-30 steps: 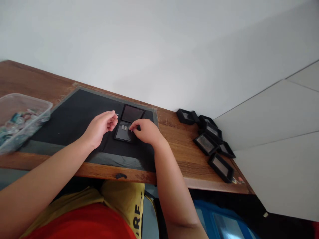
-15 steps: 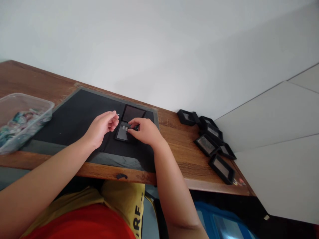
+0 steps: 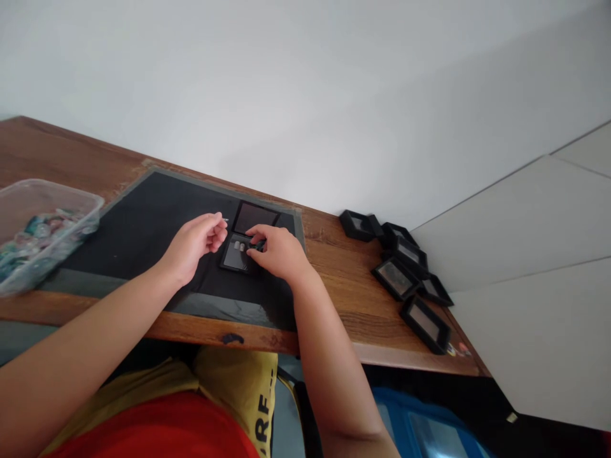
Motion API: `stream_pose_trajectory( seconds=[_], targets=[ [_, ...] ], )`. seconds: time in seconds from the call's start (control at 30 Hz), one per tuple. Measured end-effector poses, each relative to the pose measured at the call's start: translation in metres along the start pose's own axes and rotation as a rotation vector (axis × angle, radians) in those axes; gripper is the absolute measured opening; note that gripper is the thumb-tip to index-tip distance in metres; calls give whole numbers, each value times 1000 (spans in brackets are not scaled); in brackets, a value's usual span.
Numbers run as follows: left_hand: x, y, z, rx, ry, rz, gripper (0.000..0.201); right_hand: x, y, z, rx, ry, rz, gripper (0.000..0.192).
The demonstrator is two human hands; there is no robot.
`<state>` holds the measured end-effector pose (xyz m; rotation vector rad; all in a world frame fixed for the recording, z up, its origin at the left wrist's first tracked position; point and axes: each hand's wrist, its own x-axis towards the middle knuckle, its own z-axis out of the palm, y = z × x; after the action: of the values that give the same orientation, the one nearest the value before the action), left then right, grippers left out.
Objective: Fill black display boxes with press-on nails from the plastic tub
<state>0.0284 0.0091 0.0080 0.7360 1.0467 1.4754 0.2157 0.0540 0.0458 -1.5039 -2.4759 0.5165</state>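
Note:
A shallow black case [image 3: 231, 259] lies on the dark mat with its lid [image 3: 256, 217] raised behind it. Two small, pale, nail-shaped pieces [image 3: 239, 246] sit side by side inside. My right hand [image 3: 279, 251] hovers over the case's right side, thumb and forefinger apart, just right of the pieces; its other fingers are partly hidden. Left of the case, my left hand [image 3: 196, 245] is closed in a pinch. A tiny pale piece [image 3: 226, 219] pokes out from its fingertips, too small to identify.
At the left, a clear plastic tub [image 3: 71, 191] holds many small wrapped items. Several black window boxes [image 3: 395, 278] lie at the right of the wooden table [image 3: 334, 273]. A white wall rises behind; a blue container [image 3: 420, 420] is below.
My right hand has drawn slightly right, its thumb moving away from the two pale pieces. My left hand stays in place, still pinched.

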Motion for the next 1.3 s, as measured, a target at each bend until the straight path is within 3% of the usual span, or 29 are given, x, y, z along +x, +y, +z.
stream_pose_trajectory(
  seconds=[0.93, 1.3],
  targets=[
    [0, 0, 0, 22, -6, -1, 36, 1, 1, 0, -50, -94, -41, 31],
    [1, -1, -1, 22, -12, -2, 33, 1, -1, -2, -58, -45, -22, 24]
  ],
)
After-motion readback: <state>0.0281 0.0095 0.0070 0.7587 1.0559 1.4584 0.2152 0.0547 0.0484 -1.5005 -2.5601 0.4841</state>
